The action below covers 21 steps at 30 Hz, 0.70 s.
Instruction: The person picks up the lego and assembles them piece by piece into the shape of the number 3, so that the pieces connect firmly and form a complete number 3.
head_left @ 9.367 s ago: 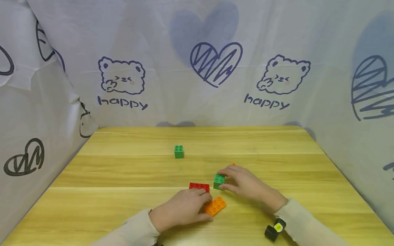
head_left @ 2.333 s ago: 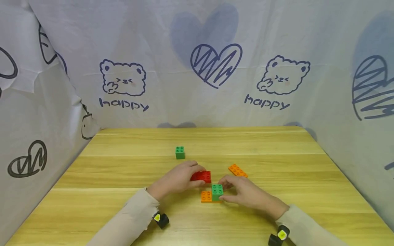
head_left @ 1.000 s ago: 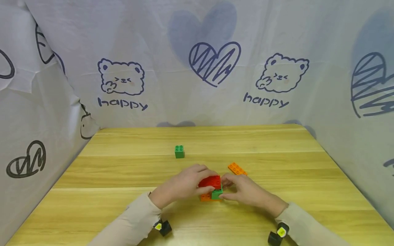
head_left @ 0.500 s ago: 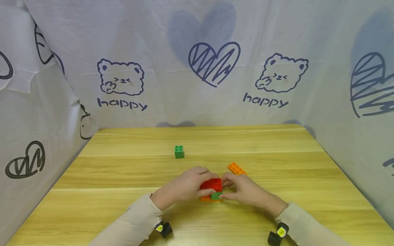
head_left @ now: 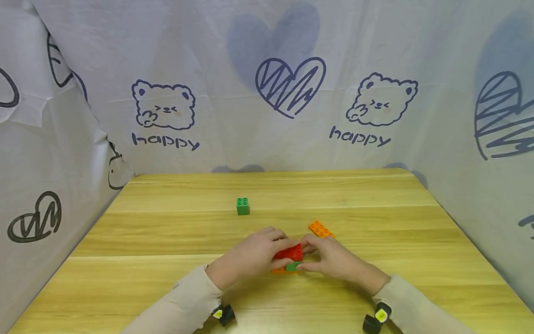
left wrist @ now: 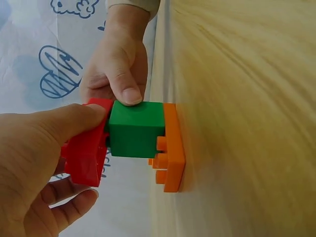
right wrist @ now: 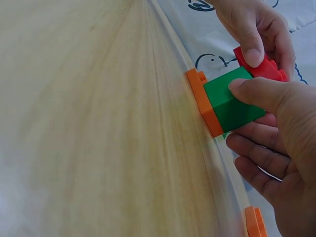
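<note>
My left hand point(head_left: 252, 257) pinches a red toy brick point(head_left: 294, 253) between thumb and fingers. In the left wrist view that red brick point(left wrist: 89, 153) lies on top of a green brick point(left wrist: 136, 131), slightly tilted, with a thin gap and studs showing between them. The right hand point(head_left: 335, 260) holds the green brick point(right wrist: 237, 111) by its sides, thumb on the near face. Beneath it, an orange flat brick point(left wrist: 174, 153) rests on the table; the green brick covers one end, leaving studs bare at the other. Fingers hide part of the red brick in the head view.
Another orange flat brick point(head_left: 320, 228) lies just behind the right hand. Farther back on the wooden table point(head_left: 167, 222) stands a second green brick point(head_left: 242, 207). White printed cloth point(head_left: 233, 139) encloses the back and sides.
The right hand has brought the green brick onto the orange flat brick. My left hand has since moved the red brick rightward onto the green one, shifting slightly lower over the last second.
</note>
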### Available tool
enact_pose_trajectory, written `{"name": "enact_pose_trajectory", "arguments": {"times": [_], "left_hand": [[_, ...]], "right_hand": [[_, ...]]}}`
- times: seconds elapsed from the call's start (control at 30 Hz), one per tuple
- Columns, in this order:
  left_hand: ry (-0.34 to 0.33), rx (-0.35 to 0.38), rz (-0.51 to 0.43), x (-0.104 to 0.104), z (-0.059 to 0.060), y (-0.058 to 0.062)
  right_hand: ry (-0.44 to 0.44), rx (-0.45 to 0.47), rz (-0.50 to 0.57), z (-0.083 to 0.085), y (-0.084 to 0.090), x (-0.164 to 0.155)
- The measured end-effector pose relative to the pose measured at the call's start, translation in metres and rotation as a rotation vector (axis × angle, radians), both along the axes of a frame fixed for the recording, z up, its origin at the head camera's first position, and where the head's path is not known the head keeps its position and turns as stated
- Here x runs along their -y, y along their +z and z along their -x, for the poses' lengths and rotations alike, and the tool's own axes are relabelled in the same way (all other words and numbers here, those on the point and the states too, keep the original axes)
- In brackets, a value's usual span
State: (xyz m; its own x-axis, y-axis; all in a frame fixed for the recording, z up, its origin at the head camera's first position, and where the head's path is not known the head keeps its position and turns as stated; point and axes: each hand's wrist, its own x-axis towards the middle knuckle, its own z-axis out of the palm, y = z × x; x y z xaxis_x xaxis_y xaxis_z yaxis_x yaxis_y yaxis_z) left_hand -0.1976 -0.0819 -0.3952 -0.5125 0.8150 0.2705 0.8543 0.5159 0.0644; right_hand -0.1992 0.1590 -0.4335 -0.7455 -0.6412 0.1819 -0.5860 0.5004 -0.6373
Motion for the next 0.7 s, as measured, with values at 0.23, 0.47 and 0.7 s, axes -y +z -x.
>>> {"name": "enact_pose_trajectory", "arguments": {"times": [0.23, 0.47, 0.7], "left_hand": [[-0.017, 0.018, -0.050, 0.0041, 0.0002, 0.0002], [-0.001, 0.061, -0.068, 0.0049, -0.0001, 0.0000], [0.024, 0.013, 0.013, 0.0003, -0.0039, 0.0019]], "right_hand": [[0.009, -0.006, 0.000, -0.0002, 0.0003, 0.0018], [0.013, -0.019, -0.001, 0.0011, -0.0014, 0.0029], [0.010, -0.005, 0.010, 0.0009, -0.0025, 0.0022]]}}
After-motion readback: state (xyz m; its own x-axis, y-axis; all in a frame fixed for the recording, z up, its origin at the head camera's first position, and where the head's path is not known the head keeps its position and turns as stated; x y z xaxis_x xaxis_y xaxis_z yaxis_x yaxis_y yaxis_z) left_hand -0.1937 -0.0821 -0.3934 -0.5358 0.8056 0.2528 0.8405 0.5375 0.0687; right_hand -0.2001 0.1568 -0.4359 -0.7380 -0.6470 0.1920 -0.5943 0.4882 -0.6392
